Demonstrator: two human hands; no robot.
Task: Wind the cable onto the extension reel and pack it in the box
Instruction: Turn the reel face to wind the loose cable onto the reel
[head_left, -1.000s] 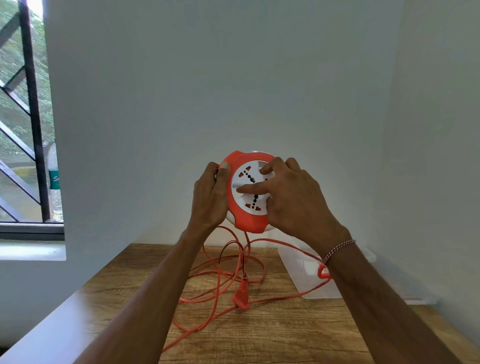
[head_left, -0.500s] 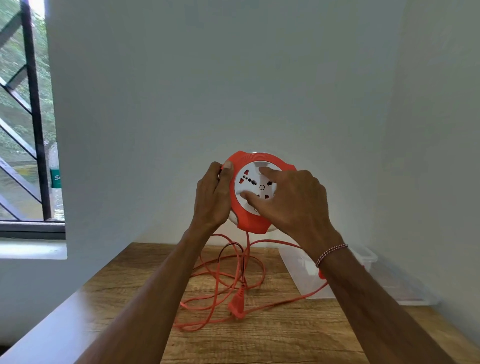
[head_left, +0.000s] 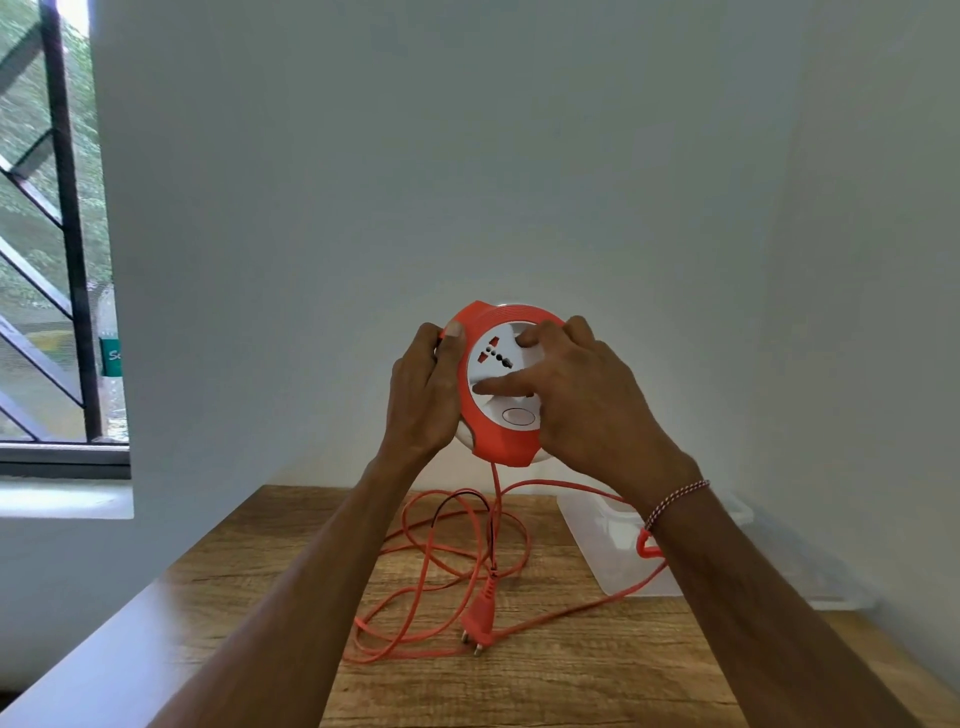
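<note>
Setting: plain white walls are meeting at a corner behind a wood-grain tabletop (head_left: 597, 675); a barred window (head_left: 57, 234) is showing at the left.
Reel: the round orange and white plastic extension reel (head_left: 498, 389) is being held up in the air above the tabletop, its white socket face turned toward the camera.
Left hand: the left hand (head_left: 423, 395) is gripping the reel's left edge, thumb lying on the orange rim and fingers wrapping behind.
Right hand: the right hand (head_left: 587, 400) is pressing on the white face, thumb and fingertips spread on the disc; a braided thread bracelet (head_left: 675, 501) is sitting on the wrist.
Cable: the thin orange cable (head_left: 447, 561) is hanging from the reel's underside and lying in loose loops on the wood.
Plug: the orange two-pin plug (head_left: 478, 621) is resting on the tabletop among the loops.
Box: the clear plastic box (head_left: 613, 551) is sitting on the tabletop to the right, partly hidden by the right forearm; one strand is running beside its front edge.
</note>
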